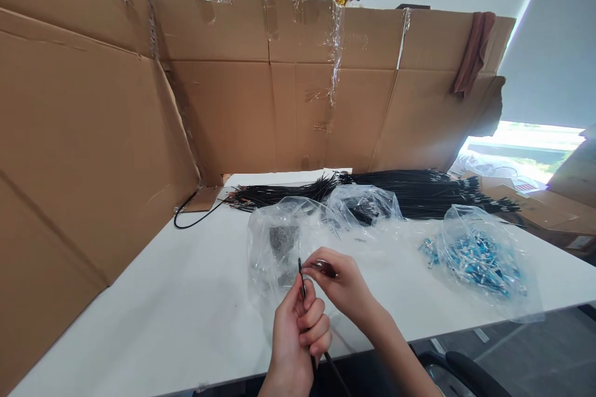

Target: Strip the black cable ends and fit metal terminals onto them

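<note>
My left hand (302, 329) is closed around a thin black cable (304, 290), thumb and forefinger near its upper end. The cable stands almost upright, with a thin pale tip on top, and its tail runs down past the table's front edge. At that upper end the fingertips of my right hand (347, 279) pinch the cable just above the left thumb. Something dark and shiny (326, 268) shows inside the curl of the right hand; what it is I cannot make out. Behind both hands lies a clear plastic bag (261, 242) with small dark pieces in it.
Bundles of black cables (395, 189) lie along the back, with another plastic bag (363, 201) over them. At right, a clear bag (484, 260) holds small blue and silver parts. Cardboard walls (298, 111) close off the back and left. A cable loop (186, 223) lies at left.
</note>
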A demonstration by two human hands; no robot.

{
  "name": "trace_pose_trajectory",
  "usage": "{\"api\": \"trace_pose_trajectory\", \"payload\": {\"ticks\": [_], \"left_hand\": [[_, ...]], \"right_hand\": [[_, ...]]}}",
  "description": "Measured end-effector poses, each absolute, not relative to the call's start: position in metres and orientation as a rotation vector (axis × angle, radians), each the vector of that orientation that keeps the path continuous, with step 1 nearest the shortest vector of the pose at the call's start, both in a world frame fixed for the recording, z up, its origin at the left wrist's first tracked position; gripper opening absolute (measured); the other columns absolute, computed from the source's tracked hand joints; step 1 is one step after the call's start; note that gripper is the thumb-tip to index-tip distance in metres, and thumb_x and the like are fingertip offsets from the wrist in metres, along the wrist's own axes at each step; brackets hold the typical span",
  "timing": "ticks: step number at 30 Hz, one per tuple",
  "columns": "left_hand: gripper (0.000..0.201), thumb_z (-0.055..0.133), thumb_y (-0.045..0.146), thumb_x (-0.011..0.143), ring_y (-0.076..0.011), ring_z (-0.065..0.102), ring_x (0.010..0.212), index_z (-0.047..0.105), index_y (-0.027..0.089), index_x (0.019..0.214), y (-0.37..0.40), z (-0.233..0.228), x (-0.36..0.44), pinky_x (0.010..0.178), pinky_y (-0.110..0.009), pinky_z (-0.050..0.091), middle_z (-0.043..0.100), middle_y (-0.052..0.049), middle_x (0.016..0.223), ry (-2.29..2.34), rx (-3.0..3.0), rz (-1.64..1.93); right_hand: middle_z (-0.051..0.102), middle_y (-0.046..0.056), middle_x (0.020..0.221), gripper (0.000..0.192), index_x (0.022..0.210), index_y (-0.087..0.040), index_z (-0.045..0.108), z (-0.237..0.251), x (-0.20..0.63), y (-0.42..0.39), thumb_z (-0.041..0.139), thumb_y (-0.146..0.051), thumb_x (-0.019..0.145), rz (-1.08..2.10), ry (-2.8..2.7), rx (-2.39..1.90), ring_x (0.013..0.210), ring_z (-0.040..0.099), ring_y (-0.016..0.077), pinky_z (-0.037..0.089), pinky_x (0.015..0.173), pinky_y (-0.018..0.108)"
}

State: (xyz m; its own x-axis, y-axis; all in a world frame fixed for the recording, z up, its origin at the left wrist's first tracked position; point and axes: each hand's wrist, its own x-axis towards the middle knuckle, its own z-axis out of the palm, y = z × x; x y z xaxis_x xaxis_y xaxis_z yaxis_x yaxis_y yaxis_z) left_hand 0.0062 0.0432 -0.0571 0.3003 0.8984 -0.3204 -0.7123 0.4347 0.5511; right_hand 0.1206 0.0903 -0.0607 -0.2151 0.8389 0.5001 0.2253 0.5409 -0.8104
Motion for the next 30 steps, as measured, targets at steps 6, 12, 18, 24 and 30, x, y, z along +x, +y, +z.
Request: {"api": "trace_pose_trajectory", "payload": {"ticks": [6, 12, 18, 24, 30], "left_hand": [[0.059, 0.078, 0.064, 0.059, -0.0019, 0.008, 0.035, 0.037, 0.021, 0.056, 0.038, -0.053, 0.009, 0.032, -0.017, 0.017, 0.019, 0.014, 0.04, 0.73, 0.468, 1.091], [0.05, 0.074, 0.064, 0.067, -0.0029, 0.016, 0.037, 0.061, 0.017, 0.081, 0.034, -0.054, 0.015, 0.036, -0.016, 0.026, 0.031, 0.012, 0.044, 0.912, 0.696, 1.178], [0.055, 0.076, 0.066, 0.06, -0.0026, 0.028, 0.033, 0.062, 0.016, 0.078, 0.032, -0.06, 0.022, 0.037, -0.017, 0.031, 0.037, 0.011, 0.043, 1.022, 0.799, 1.178], [0.056, 0.075, 0.069, 0.06, -0.0007, 0.025, 0.03, 0.055, 0.018, 0.068, 0.034, -0.063, 0.021, 0.034, -0.017, 0.025, 0.035, 0.012, 0.045, 1.022, 0.783, 1.179], [0.059, 0.076, 0.07, 0.056, -0.0009, 0.02, 0.03, 0.046, 0.02, 0.063, 0.039, -0.061, 0.013, 0.032, -0.017, 0.018, 0.032, 0.013, 0.042, 0.957, 0.728, 1.175]], "right_hand": [[0.066, 0.004, 0.084, 0.024, 0.1, -0.018, 0.067, -0.046, 0.134, 0.085, 0.062, -0.038, 0.088, 0.826, -1.508, -0.956, 0.058, 0.048, 0.0112, 0.039, 0.052, 0.024], [0.059, 0.001, 0.078, 0.032, 0.101, -0.016, 0.068, -0.026, 0.13, 0.078, 0.064, -0.043, 0.084, 0.981, -1.425, -1.014, 0.056, 0.041, 0.0092, 0.04, 0.049, 0.022], [0.061, 0.001, 0.078, 0.03, 0.089, -0.016, 0.069, -0.02, 0.117, 0.076, 0.072, -0.043, 0.075, 1.012, -1.332, -1.049, 0.054, 0.041, 0.0084, 0.037, 0.043, 0.02], [0.063, 0.002, 0.068, 0.028, 0.081, -0.015, 0.071, -0.025, 0.112, 0.076, 0.068, -0.042, 0.079, 0.88, -1.333, -1.149, 0.059, 0.051, 0.014, 0.042, 0.045, 0.022], [0.064, 0.003, 0.072, 0.017, 0.08, -0.016, 0.069, -0.038, 0.11, 0.073, 0.062, -0.03, 0.087, 0.646, -1.468, -0.996, 0.059, 0.054, 0.0133, 0.048, 0.05, 0.023]]}}
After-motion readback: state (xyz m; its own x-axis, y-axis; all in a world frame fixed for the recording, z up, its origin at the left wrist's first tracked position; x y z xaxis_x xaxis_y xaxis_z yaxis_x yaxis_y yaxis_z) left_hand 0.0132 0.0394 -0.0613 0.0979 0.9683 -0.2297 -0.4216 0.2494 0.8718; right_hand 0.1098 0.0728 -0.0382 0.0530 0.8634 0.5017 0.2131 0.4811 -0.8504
